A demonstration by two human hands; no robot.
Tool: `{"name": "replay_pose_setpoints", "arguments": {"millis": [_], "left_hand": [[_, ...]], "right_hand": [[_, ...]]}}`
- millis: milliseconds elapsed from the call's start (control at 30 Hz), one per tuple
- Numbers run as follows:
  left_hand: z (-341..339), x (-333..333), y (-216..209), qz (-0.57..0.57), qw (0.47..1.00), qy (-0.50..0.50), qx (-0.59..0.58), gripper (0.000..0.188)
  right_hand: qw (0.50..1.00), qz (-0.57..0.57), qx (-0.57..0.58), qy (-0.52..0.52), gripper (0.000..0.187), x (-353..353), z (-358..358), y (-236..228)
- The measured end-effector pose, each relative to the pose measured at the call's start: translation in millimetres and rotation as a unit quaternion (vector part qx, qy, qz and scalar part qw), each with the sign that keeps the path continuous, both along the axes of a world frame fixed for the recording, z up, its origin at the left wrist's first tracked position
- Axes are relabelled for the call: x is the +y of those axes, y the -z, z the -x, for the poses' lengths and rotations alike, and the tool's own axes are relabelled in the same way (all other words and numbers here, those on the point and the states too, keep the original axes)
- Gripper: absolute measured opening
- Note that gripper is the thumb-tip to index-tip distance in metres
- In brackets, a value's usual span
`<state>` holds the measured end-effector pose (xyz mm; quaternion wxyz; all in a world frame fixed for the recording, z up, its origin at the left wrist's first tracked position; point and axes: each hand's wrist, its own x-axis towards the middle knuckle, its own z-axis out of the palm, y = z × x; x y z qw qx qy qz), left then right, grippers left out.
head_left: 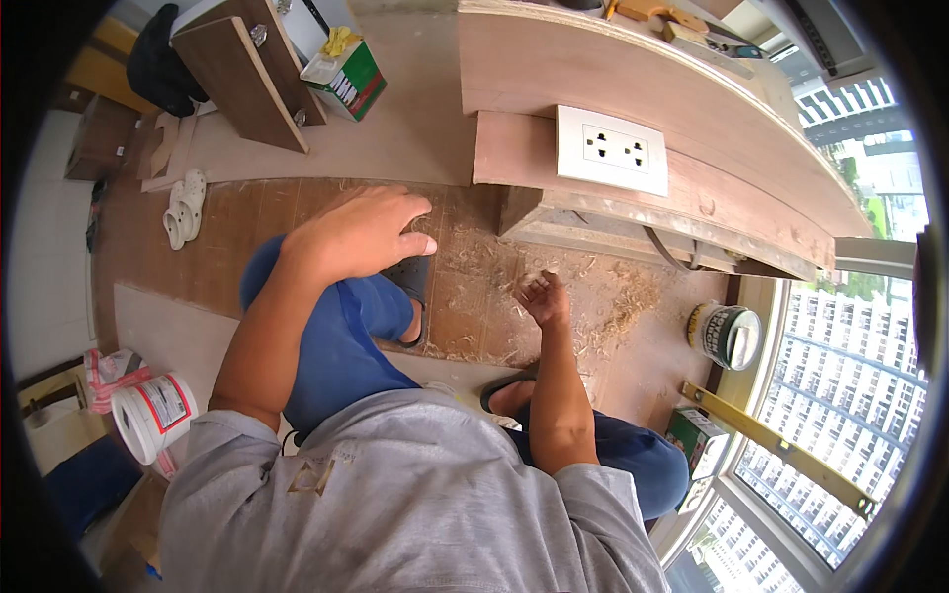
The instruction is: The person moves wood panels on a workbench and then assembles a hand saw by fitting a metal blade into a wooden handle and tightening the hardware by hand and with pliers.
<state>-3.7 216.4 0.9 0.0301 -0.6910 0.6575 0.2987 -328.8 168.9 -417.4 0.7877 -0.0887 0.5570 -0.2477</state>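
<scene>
My left hand [361, 234] hovers above my bent left knee, its fingers bent forward and the thumb held apart, with nothing in its grasp. To its right and lower down, my right hand [541, 299] hangs over the floor with the palm turned up and the fingers loosely curled. No object shows in it. Curled wood shavings [629, 301] lie scattered on the brown plank floor [465, 316] around and beyond the right hand. Ahead of both hands stands a wooden bench-like unit [633, 79] with a white double power socket [612, 150] on its front.
A saw [707, 44] lies on the unit's top. At right are a paint bucket [725, 336], a yellow spirit level [781, 450] and a window. White clogs [185, 208], wooden panels [242, 84] and a green-and-white tin [344, 79] stand far left; a white tub [155, 417] is nearer.
</scene>
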Motion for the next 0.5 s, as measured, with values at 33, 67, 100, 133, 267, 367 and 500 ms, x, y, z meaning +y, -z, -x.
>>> {"name": "replay_pose_setpoints", "arguments": {"millis": [33,67,100,133,267,367,500], "left_hand": [[5.0,-3.9,1.4,0.009,1.000,0.011,0.010,0.053],[12.3,-9.0,3.8,0.008,0.998,0.047,0.027,0.053],[17.4,-8.1,6.8,0.005,0.997,0.072,0.036,0.053],[22.6,-8.7,8.0,0.011,0.996,0.077,0.040,0.053],[42.0,0.6,19.5,-0.020,0.984,0.173,0.037,0.055],[76.0,3.0,25.5,0.060,0.973,0.201,0.096,0.056],[121.6,1.2,26.0,0.227,0.944,0.164,0.174,0.051]], "right_hand": [[0.986,0.075,0.112,-0.096,0.038,-2.3,21.5,2.8],[0.945,0.143,0.228,-0.184,0.039,-2.5,49.3,12.4],[0.760,0.278,0.502,-0.304,0.041,-0.4,57.8,4.1],[0.873,0.247,0.363,-0.212,0.046,-1.6,73.8,-7.5],[0.985,0.172,0.025,0.016,0.065,-7.7,55.7,-164.9],[0.955,0.290,-0.048,0.052,0.069,4.5,50.4,-247.5],[0.913,0.391,-0.079,0.086,0.061,23.6,33.7,-317.9]]}}
